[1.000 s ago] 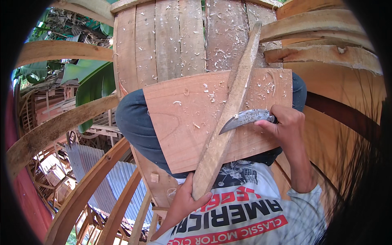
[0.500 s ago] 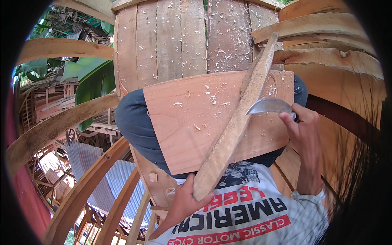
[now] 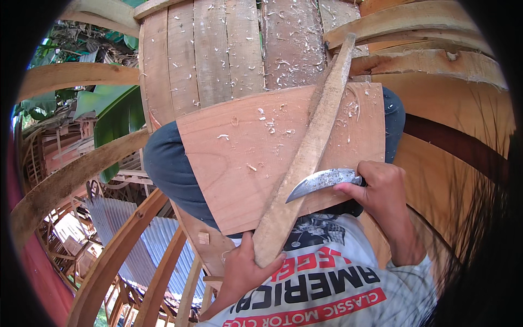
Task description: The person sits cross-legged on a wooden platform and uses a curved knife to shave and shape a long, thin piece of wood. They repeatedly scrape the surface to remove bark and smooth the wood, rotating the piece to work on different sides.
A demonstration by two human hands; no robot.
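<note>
A long, roughly cut wooden strip [image 3: 313, 144] lies slantwise over a flat reddish board [image 3: 234, 158] on my lap. Its near end is gripped by my left hand [image 3: 248, 270], thumb on one side and fingertips on the other. In my right hand [image 3: 379, 188] is a knife [image 3: 321, 181] with a short, broad, curved blade, its dark handle mostly hidden by my fingers. The blade points left, and its tip lies over the lower half of the strip. Whether the edge cuts into the wood cannot be made out.
Pale shavings [image 3: 269, 126] dot the board and the planks [image 3: 210, 52] beyond it. Curved wooden ribs [image 3: 79, 171] rise on the left, more [image 3: 408, 27] at the right. Corrugated metal sheets [image 3: 117, 229] and a large green leaf [image 3: 117, 111] show outside at left.
My right hand has drawn the knife toward me and left, from the strip's middle to its lower half. My left hand keeps its hold. The whole view has shifted slightly.
</note>
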